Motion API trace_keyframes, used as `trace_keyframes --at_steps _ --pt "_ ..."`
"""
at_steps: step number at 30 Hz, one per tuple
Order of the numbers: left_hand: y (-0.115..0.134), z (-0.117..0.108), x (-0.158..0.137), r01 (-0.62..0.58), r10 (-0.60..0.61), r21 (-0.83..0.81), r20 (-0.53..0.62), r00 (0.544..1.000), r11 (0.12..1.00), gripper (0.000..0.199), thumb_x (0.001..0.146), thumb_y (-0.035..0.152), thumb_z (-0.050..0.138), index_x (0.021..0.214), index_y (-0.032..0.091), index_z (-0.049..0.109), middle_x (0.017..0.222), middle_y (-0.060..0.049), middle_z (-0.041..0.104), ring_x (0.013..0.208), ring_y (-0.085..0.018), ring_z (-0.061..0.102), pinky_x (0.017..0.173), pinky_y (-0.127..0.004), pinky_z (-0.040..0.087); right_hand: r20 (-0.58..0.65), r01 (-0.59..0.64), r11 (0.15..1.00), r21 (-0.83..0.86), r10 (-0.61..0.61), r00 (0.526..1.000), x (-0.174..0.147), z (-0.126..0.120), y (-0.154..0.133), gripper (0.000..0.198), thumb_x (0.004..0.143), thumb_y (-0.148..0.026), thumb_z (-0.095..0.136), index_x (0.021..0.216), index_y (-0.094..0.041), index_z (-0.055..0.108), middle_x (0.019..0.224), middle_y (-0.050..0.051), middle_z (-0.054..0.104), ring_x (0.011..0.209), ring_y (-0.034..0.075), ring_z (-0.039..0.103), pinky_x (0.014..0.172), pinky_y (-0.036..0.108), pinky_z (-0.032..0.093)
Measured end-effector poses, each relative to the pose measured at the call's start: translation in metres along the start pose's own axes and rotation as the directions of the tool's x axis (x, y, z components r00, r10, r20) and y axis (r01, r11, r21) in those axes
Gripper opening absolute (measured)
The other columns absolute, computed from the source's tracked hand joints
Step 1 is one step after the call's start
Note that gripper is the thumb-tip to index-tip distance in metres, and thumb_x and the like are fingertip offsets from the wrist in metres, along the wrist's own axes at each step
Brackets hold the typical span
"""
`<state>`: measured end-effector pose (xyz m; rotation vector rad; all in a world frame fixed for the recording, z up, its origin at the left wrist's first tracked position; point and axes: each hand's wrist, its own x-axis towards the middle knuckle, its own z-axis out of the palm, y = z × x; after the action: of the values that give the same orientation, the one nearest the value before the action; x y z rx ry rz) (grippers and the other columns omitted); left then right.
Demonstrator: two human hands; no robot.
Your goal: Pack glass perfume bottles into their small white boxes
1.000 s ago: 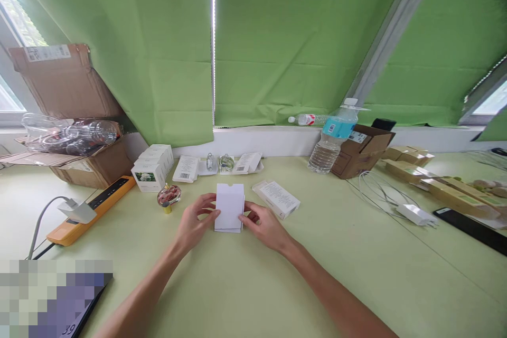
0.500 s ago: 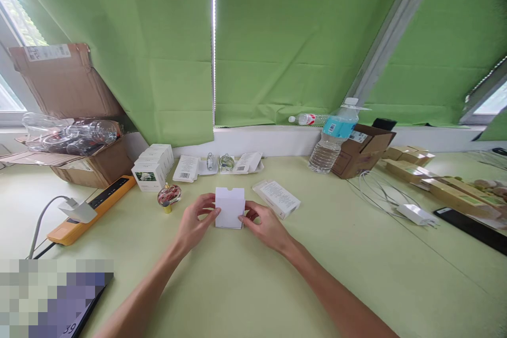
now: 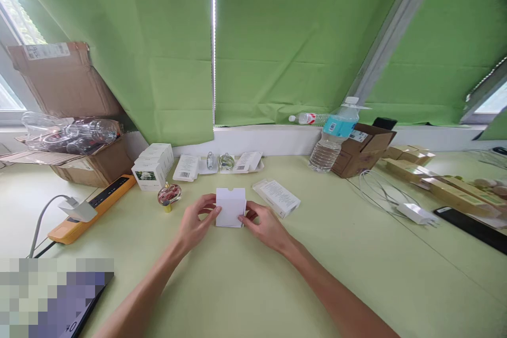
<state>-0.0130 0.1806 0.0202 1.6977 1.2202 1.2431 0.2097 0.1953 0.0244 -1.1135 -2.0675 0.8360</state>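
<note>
Between my hands is a small white paper box (image 3: 231,208), its plain face toward me and a notch in its top edge. My left hand (image 3: 198,217) grips its left side, thumb on the front and fingers behind. On the right side, my right hand (image 3: 264,224) holds it the same way. To the left stands a round perfume bottle (image 3: 169,194) with reddish contents, a gold cap (image 3: 167,206) in front of it. A white printed carton (image 3: 276,197) lies flat to the right of my right hand.
Behind are stacked white boxes (image 3: 152,168), small glass bottles (image 3: 226,161) and opened cartons (image 3: 187,167). An orange power strip (image 3: 95,208) and a blurred screen (image 3: 79,301) lie left. A water bottle (image 3: 330,137), cardboard box (image 3: 358,153), charger (image 3: 415,213) and black phone (image 3: 473,229) stand or lie right.
Almost nothing differs. Both hands keep the same hold on the white box, which appears very slightly shifted to the right.
</note>
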Motion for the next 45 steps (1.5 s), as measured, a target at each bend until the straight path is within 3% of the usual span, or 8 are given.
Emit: trace_keyframes --at_steps 23,45 --pt "-0.0019 -0.0001 -0.0001 0.000 0.001 -0.019 0.030 1.000 1.000 0.034 0.089 0.040 0.059 0.117 0.021 0.061 0.112 -0.007 0.070 0.099 -0.021 0.066 0.084 -0.035 0.055 0.008 -0.011 1.000 -0.018 0.011 1.000 -0.0007 0.0023 0.0027 0.014 0.088 -0.032 0.057 0.093 -0.020 0.061 0.081 0.001 0.068 0.067 0.016 0.060 0.061 0.026 0.045" --pt "-0.0014 0.0001 -0.0014 0.009 -0.008 -0.023 0.055 0.998 1.000 0.035 0.089 0.041 0.056 0.116 0.020 0.060 0.111 -0.009 0.069 0.099 -0.023 0.066 0.085 -0.037 0.055 0.010 -0.027 0.999 -0.042 0.028 1.000 -0.0021 0.0018 0.0016 0.019 0.090 -0.036 0.054 0.096 -0.019 0.062 0.081 0.002 0.069 0.069 0.017 0.061 0.062 0.027 0.045"
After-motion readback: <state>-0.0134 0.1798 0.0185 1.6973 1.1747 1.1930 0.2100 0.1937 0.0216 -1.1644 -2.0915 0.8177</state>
